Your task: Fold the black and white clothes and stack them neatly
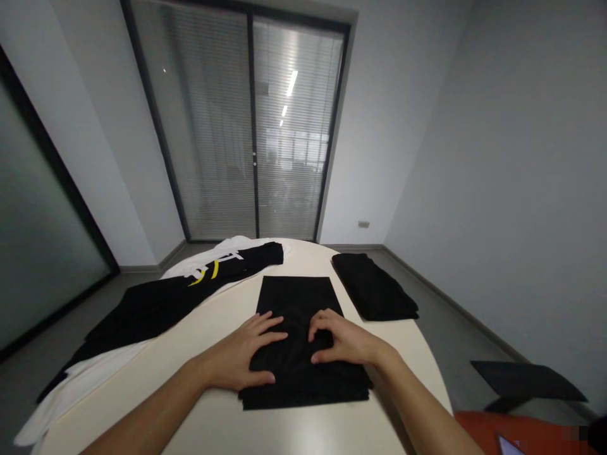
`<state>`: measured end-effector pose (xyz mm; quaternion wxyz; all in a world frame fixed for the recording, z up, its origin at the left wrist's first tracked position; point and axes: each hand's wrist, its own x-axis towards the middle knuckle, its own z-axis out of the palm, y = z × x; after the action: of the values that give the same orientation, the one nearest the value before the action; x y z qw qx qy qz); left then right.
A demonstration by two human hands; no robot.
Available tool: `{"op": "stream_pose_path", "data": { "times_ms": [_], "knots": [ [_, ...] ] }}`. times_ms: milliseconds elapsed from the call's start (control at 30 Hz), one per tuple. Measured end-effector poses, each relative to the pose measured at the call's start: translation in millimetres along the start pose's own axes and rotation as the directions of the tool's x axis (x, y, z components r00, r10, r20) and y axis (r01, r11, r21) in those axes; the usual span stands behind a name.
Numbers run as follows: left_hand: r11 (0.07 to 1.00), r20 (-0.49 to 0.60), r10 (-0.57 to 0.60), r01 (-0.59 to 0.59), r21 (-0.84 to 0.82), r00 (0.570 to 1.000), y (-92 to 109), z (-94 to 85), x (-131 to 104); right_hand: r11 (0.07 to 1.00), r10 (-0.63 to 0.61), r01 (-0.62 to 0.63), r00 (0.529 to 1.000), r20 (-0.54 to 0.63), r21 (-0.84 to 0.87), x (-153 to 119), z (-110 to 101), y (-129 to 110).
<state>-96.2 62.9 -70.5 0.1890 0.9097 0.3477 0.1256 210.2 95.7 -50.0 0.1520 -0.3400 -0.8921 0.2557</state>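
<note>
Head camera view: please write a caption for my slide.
Left hand spread, right hand curled, over folded black fabric on a pale table; another black bundle lies to the right.

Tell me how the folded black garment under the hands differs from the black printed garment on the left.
The folded black garment makes a compact rectangle; the black printed garment stretches out long and slanting. The folded garment's visible surface is plain, while the printed garment shows white and yellow marks. The left hand and right hand are on the folded garment; neither touches the printed garment. Both are mainly black.
</note>
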Motion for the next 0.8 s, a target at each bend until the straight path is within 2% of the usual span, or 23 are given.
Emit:
{"op": "stream_pose_path", "data": {
  "times_ms": [133, 300, 433, 633, 733, 800],
  "knots": [
    [1.0, 0.029, -0.016, 0.016, 0.004, 0.999, 2, -2.5, 2, 0.998, -0.006, 0.002, 0.998, 0.064, 0.064, -3, 1, 5],
    [0.999, 0.02, -0.013, 0.012, 0.033, 1.0, 1, -4.0, 3, 1.0, 0.005, -0.004, 0.997, 0.083, -0.009, -3, 1, -8],
    [0.999, -0.025, 0.002, -0.001, 0.049, 1.0, -2, -3.4, 2, 0.996, 0.026, -0.02, 0.997, 0.069, -0.089, -3, 1, -12],
    [1.0, -0.051, 0.009, -0.008, 0.019, 0.999, 1, -5.5, 0, 0.994, 0.028, -0.024, 0.999, 0.037, -0.106, -6, -4, -7],
    [1.0, -0.06, 0.007, -0.006, 0.001, 0.998, 1, -6.8, 0, 0.993, 0.018, -0.015, 0.999, 0.033, -0.114, -7, -4, -15],
    [1.0, -0.065, 0.012, -0.012, -0.002, 0.998, -1, -7.5, 0, 0.997, 0.011, -0.004, 0.996, 0.09, -0.075, -7, -2, -23]
  ]
}}
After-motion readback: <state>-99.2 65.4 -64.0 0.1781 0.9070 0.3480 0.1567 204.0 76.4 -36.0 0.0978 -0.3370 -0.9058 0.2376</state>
